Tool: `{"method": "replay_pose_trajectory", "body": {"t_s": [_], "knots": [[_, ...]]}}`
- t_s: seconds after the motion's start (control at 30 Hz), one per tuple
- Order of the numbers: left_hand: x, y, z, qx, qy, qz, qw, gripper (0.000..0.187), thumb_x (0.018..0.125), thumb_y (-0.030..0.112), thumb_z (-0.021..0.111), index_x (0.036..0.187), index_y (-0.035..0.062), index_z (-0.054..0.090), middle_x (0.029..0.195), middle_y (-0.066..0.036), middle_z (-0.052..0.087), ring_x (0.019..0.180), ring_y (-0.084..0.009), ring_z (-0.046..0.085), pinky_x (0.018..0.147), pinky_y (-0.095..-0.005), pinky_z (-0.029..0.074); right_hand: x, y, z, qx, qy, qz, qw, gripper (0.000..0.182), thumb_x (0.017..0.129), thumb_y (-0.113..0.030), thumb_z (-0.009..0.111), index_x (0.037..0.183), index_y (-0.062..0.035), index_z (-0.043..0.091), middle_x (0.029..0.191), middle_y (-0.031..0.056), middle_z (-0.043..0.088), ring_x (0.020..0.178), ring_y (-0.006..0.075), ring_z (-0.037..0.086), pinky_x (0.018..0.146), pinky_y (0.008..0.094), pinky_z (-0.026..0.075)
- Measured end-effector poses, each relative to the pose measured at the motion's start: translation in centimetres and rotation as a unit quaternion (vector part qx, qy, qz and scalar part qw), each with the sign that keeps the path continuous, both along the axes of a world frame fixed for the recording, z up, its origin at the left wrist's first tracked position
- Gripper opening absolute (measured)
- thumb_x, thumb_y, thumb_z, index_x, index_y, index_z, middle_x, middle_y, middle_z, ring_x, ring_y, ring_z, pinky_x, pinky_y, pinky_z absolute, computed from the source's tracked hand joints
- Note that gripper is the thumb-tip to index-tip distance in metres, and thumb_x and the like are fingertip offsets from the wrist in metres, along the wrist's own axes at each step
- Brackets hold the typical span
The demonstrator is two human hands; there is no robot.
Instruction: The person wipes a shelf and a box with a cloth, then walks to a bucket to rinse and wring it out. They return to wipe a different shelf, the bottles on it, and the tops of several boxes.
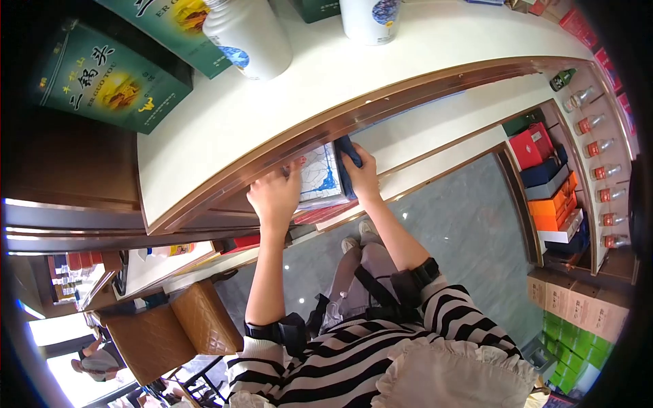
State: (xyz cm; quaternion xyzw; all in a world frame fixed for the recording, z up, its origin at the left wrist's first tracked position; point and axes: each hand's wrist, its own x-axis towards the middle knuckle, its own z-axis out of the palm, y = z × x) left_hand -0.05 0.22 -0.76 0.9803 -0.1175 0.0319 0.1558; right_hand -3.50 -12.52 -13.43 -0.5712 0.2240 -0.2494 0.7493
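A white box with blue markings and thin dark lines [321, 173] is between my two hands, below the edge of the white counter [354, 88]. My left hand [274, 192] is closed at the box's left side, its fingertips partly hidden under the counter edge. On the other side, my right hand [364, 173] grips a dark blue cloth [345, 160] that lies against the box's right edge. Beneath the box, a red flat item [323, 213] shows in part.
Green boxes [115, 78] and white bottles [252, 41] stand on the counter. Shelves at the right hold glass bottles [598, 147] and coloured boxes [554, 204]. Cartons [578, 302] are stacked at the lower right. A brown chair [153, 340] and a person [102, 360] are lower left.
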Motion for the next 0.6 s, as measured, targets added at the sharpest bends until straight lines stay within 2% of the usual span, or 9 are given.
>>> {"method": "replay_pose_trajectory", "body": {"t_s": [0.03,0.07,0.13,0.27,0.33,0.4,0.43,0.47,0.6], "knots": [[0.0,-0.1,0.0,0.008,0.001,0.005,1.0,0.049,0.075,0.051,0.038,0.096,0.0092,0.052,0.087,-0.019,0.055,0.083,-0.0356,0.051,0.072,-0.0432,0.039,0.2,0.0,-2.7,-0.039,0.001,-0.008,0.999,0.021,0.075,-0.006,0.051,0.093,0.0028,0.052,0.073,0.0022,0.055,0.061,0.0056,0.047,0.055,0.0197,0.039],[0.1,-0.2,0.0,0.017,0.0,0.008,1.0,0.048,0.075,0.05,0.038,0.095,0.0088,0.053,0.086,-0.019,0.055,0.083,-0.0356,0.051,0.072,-0.0433,0.039,0.1,0.0,-5.3,-0.04,-0.002,-0.006,0.999,0.021,0.075,-0.006,0.051,0.093,0.0028,0.052,0.073,0.0022,0.055,0.061,0.0056,0.047,0.055,0.0197,0.039],[0.1,-0.3,0.5,0.002,0.006,0.008,1.0,0.05,0.074,0.051,0.038,0.094,0.0077,0.054,0.087,-0.02,0.055,0.084,-0.0354,0.051,0.072,-0.0434,0.04,-0.7,0.2,-9.2,0.0,0.112,0.027,0.993,0.019,0.074,-0.006,0.051,0.091,0.0014,0.054,0.072,0.0031,0.056,0.059,0.007,0.048,0.054,0.0202,0.039],[0.2,-0.1,0.3,0.017,0.029,0.007,0.999,0.05,0.074,0.051,0.038,0.096,0.0084,0.053,0.089,-0.019,0.055,0.084,-0.0352,0.051,0.072,-0.0437,0.04,-2.3,-0.6,-10.3,-0.047,0.193,0.069,0.978,0.02,0.072,-0.006,0.053,0.091,0.0004,0.055,0.07,0.0052,0.057,0.057,0.009,0.049,0.052,0.0224,0.04],[0.2,0.0,0.3,0.027,0.016,0.01,0.999,0.05,0.074,0.051,0.038,0.097,0.0091,0.052,0.089,-0.019,0.055,0.084,-0.0353,0.051,0.072,-0.0438,0.04,-2.3,-1.6,-10.0,0.015,0.259,0.065,0.963,0.021,0.071,-0.006,0.055,0.091,-0.0003,0.056,0.069,0.007,0.057,0.056,0.0102,0.05,0.051,0.0246,0.04],[0.1,-0.1,0.5,0.0,0.015,0.001,1.0,0.049,0.075,0.051,0.038,0.099,0.011,0.051,0.089,-0.018,0.055,0.084,-0.0354,0.051,0.072,-0.0438,0.04,-1.6,-2.6,-9.6,0.056,0.243,0.006,0.968,0.021,0.072,-0.006,0.054,0.092,0.0021,0.055,0.073,0.0066,0.057,0.057,0.0105,0.051,0.051,0.0229,0.041],[0.1,-0.1,0.5,-0.002,0.016,0.0,1.0,0.049,0.075,0.051,0.038,0.099,0.011,0.051,0.089,-0.018,0.055,0.084,-0.0354,0.051,0.072,-0.0438,0.04,-1.3,-3.0,-7.8,0.108,0.152,0.002,0.982,0.021,0.073,-0.006,0.054,0.092,0.0021,0.054,0.074,0.0058,0.057,0.059,0.0103,0.051,0.053,0.0221,0.041],[0.2,0.0,0.5,0.004,0.02,0.0,1.0,0.048,0.075,0.051,0.038,0.099,0.0116,0.051,0.089,-0.019,0.055,0.084,-0.0356,0.051,0.071,-0.0439,0.04,-1.3,-3.1,-4.7,0.159,0.061,-0.003,0.985,0.021,0.074,-0.007,0.054,0.093,0.0021,0.053,0.075,0.0051,0.056,0.061,0.0102,0.051,0.055,0.0213,0.042],[0.1,0.0,0.3,0.006,0.018,0.006,1.0,0.047,0.075,0.05,0.038,0.099,0.0117,0.051,0.089,-0.019,0.055,0.082,-0.036,0.052,0.07,-0.0444,0.041,-1.1,-1.4,7.0,0.168,-0.1,0.01,0.981,0.024,0.074,-0.009,0.055,0.096,0.0007,0.052,0.076,0.003,0.055,0.065,0.0074,0.049,0.058,0.0192,0.039]]}}
